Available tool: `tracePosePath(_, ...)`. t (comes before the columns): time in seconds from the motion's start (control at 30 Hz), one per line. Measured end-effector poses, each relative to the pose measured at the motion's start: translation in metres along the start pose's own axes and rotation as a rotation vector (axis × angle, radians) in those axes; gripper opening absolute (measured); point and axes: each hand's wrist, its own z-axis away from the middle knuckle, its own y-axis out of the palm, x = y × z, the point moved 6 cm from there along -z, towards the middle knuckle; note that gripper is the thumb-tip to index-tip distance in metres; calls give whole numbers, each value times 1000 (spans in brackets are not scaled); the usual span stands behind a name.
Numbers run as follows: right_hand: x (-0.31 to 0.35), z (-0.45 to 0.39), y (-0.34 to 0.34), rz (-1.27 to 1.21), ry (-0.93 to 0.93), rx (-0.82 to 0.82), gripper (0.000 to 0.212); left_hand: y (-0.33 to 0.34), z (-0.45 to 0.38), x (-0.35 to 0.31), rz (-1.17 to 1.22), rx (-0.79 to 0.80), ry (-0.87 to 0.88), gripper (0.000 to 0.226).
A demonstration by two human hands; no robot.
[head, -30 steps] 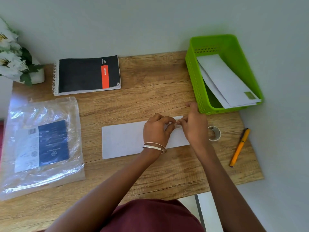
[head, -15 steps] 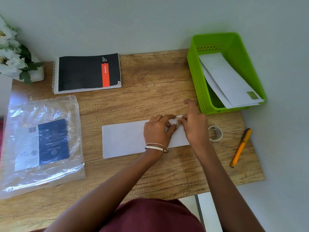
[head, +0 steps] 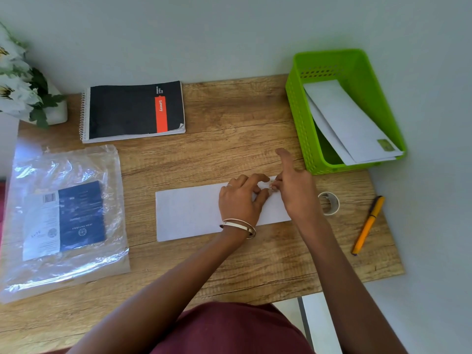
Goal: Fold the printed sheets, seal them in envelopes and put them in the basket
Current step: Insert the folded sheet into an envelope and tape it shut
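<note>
The wooden worktop [head: 229,139] carries everything. At its far left lies a clear plastic bag [head: 63,221] holding a blue packet, and beyond it a black spiral notebook [head: 132,111]. At the far right stands the green basket [head: 301,118], with sealed envelopes [head: 350,123] already leaning inside it.

In the middle, near the person, lies the white envelope [head: 189,213], long side running left to right. The left hand [head: 240,200] rests on its right half with fingers curled, pinning the paper down. The right hand [head: 296,190] meets it at the envelope's far edge; thumb and a finger are pinched together on something small and pale (most likely a bit of tape, though it is too small to be sure), while the forefinger points away, free.

Just right of the envelope sits a tape roll [head: 329,203], and further right an orange pen [head: 367,224].

The step in hand appears to be sealing. To do it well, the left hand should keep the flap flat and the envelope from sliding, while the right lays the piece across the flap's edge and presses it smooth from the middle outwards, leaving no wrinkle or lifted corner.
</note>
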Motion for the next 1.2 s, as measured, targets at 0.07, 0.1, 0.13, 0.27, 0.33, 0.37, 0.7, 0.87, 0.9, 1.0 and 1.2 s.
tracePosePath(0.07,1,1,1,24,-35,-19,72,0,0,0,-11,-8,15,16)
tracePosePath(0.1,1,1,1,21,-36,-22,73,1,0,0,-17,-11,23,16)
tracePosePath(0.13,0,2,2,10,-25,-22,73,1,1,0,-24,-15,30,18)
tracePosePath(0.27,3,3,0,40,-34,-35,76,2,0,0,-65,-24,42,23)
tracePosePath(0.33,3,3,-1,55,-44,-52,78,3,0,1,-71,-24,35,20)
tracePosePath(0.37,1,2,-1,50,-36,-62,78,3,0,1,-73,-24,32,21)
tracePosePath(0.7,-19,-5,-1,-157,46,-163,75,3,0,4,-62,-5,49,19)
tracePosePath(0.87,-21,-6,2,-207,38,-169,74,3,1,3,-66,-2,66,24)
tracePosePath(0.9,-22,-6,2,-204,32,-172,73,2,1,2,-65,-5,77,26)
tracePosePath(1.0,-23,-6,3,-199,25,-197,69,0,2,0,-71,-36,116,24)
tracePosePath(1.2,-24,-10,7,-260,67,-195,77,0,2,1,-101,-44,138,13)
